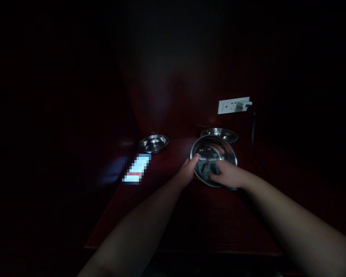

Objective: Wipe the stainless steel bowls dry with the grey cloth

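Note:
A shiny metal bowl point(229, 150) is tilted toward me above the dark red table. My left hand point(188, 169) grips its left rim, thumb over the edge and the other fingers hidden behind. Inside the bowl, my right hand point(226, 173) presses a dark grey-green cloth point(204, 168) against the lower inner wall. Part of that cloth hangs over the rim below my right wrist. Just behind the bowl lies a shallow metal dish point(219, 132), partly covered by it.
Another metal dish point(153, 143) sits at the left on the red table point(161, 215). Near it glows a blurred-out phone-like screen point(137, 169). A white wall socket point(233, 105) holds a plug, whose dark cable point(253, 130) hangs at the right. The surroundings are very dark.

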A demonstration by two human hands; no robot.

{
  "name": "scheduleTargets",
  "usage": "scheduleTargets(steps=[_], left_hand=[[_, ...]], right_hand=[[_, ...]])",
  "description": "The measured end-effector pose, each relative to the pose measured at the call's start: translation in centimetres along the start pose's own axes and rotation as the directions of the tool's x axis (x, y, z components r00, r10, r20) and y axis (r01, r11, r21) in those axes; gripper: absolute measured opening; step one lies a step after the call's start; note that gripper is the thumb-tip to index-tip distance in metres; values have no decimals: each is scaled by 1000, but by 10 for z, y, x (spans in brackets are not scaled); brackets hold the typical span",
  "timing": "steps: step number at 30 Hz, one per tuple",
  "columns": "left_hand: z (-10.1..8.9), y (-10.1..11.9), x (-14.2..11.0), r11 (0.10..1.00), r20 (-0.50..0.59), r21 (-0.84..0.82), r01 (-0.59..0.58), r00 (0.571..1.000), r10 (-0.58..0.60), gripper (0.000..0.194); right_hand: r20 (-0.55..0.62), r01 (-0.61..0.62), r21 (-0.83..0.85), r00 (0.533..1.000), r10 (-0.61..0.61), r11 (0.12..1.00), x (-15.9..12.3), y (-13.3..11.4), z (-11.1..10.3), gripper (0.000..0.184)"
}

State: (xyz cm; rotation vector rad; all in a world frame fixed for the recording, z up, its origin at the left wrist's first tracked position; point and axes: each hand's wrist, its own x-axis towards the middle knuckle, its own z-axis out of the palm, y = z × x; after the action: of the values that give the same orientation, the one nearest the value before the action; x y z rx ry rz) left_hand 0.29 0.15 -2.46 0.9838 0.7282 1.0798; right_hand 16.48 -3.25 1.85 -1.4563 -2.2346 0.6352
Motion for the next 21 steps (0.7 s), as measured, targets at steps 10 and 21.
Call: scheduleTargets(steps=[10,21], left_hand=[[2,1,-2,998,-7,39,55,998,-54,57],[1,0,-1,998,-13,57,39,999,-39,59]], right_hand=[[27,-26,3,999,26,1000,1,0,-2,33],[28,-5,-9,1000,6,1000,2,3,-2,29]])
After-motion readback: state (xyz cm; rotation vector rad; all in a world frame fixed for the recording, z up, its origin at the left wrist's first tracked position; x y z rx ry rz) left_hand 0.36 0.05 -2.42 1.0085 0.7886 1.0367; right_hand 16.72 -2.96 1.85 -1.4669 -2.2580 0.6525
